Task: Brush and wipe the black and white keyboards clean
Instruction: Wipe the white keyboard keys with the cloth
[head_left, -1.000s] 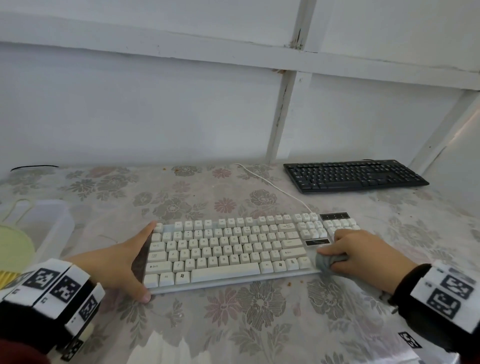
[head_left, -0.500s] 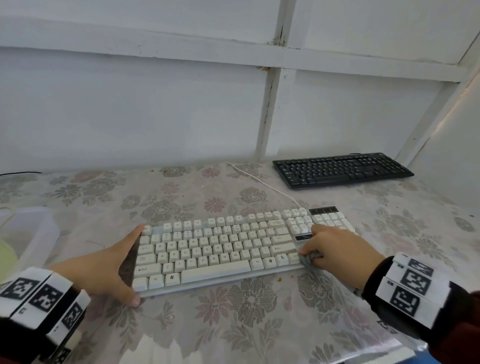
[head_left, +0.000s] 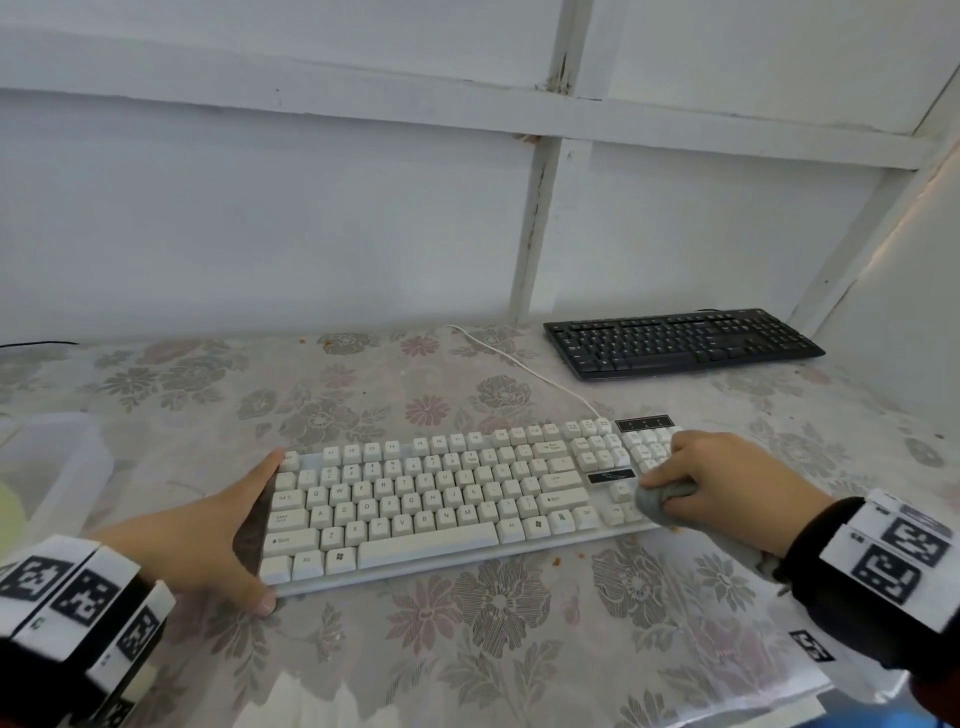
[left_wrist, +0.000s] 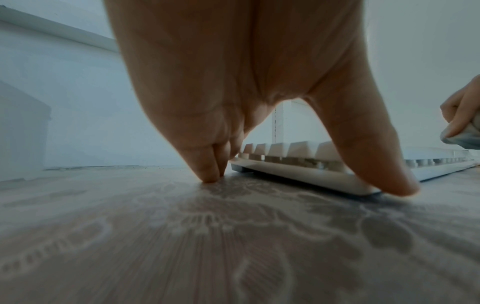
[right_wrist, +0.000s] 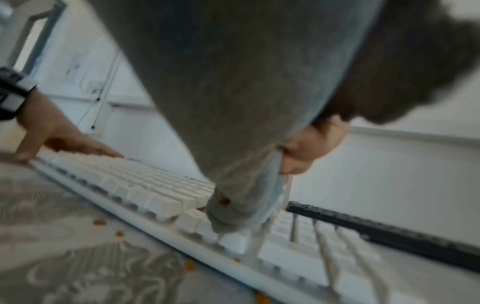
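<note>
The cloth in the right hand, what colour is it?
Grey. The cloth, bunched in the right hand, shows best in the head view.

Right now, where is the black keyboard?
In the head view the black keyboard lies at the far right of the table, against the wall, beyond the white keyboard being wiped.

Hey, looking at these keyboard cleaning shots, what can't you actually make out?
- White keyboard numpad, head view: partly covered by the right hand and its grey cloth.
- Clear container, head view: cut off by the left edge, contents unreadable.
- Black keyboard legends: too small in the head view, blurred in the right wrist view.
- Orange crumbs, right wrist view: motion blur hides what they are.
- Left hand fingertips: hidden behind the keyboard's end.
</note>
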